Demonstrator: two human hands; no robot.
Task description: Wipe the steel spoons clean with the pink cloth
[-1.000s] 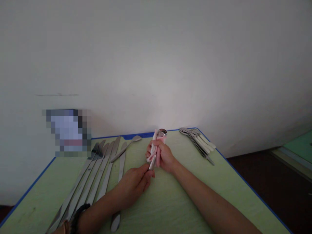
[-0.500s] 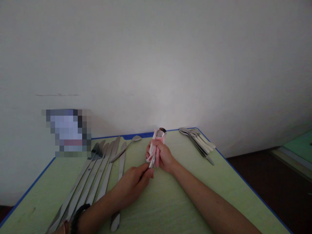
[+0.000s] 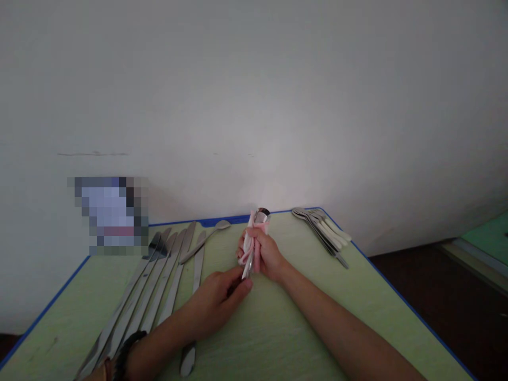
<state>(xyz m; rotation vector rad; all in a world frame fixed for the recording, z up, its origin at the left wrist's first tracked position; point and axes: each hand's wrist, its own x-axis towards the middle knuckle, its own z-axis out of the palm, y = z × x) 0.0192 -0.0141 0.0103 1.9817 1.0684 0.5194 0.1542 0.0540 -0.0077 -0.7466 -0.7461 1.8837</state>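
Observation:
Near the middle of the table's far side, my right hand is closed around a folded pink and white cloth. The cloth wraps a shiny metal spoon, whose rounded bowl sticks out at the top. Below the cloth the spoon's narrow handle points down toward me. My left hand has that handle end between its thumb and fingers, with the thumb slightly lowered; the exact contact is partly hidden. A loose spoon lies to the left, crossing a table knife.
Several long knives lie side by side at left, partly under my left forearm. Spoons and cream-handled cutlery are bunched at the far right. A blurred-out object leans against the wall. The green table has a blue edge.
My left thumb has come down a little, opening a small gap from its fingers near the handle end. The right hand and the cloth have hardly moved.

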